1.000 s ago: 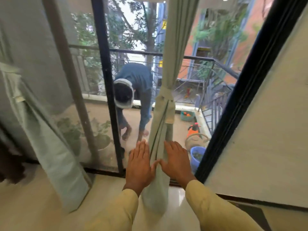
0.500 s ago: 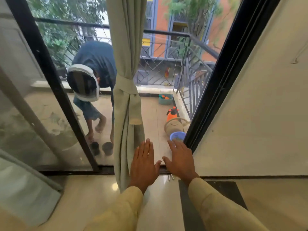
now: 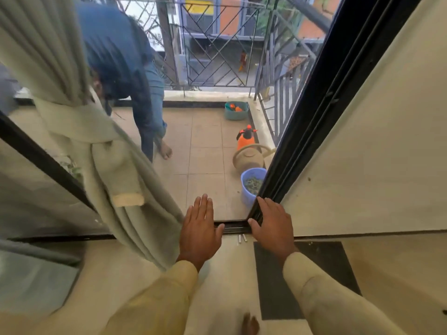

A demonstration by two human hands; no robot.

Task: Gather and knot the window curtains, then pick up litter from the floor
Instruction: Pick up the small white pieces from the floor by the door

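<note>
Your left hand (image 3: 199,234) and right hand (image 3: 273,228) both reach flat-fingered and empty toward two small white litter pieces (image 3: 242,238) near the door track (image 3: 233,228); the knotted curtain (image 3: 101,151) hangs left.

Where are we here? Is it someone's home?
Probably a flat's room beside a balcony: a knotted curtain hangs at the sliding door frame, and outside stand a railing and watering can.
</note>
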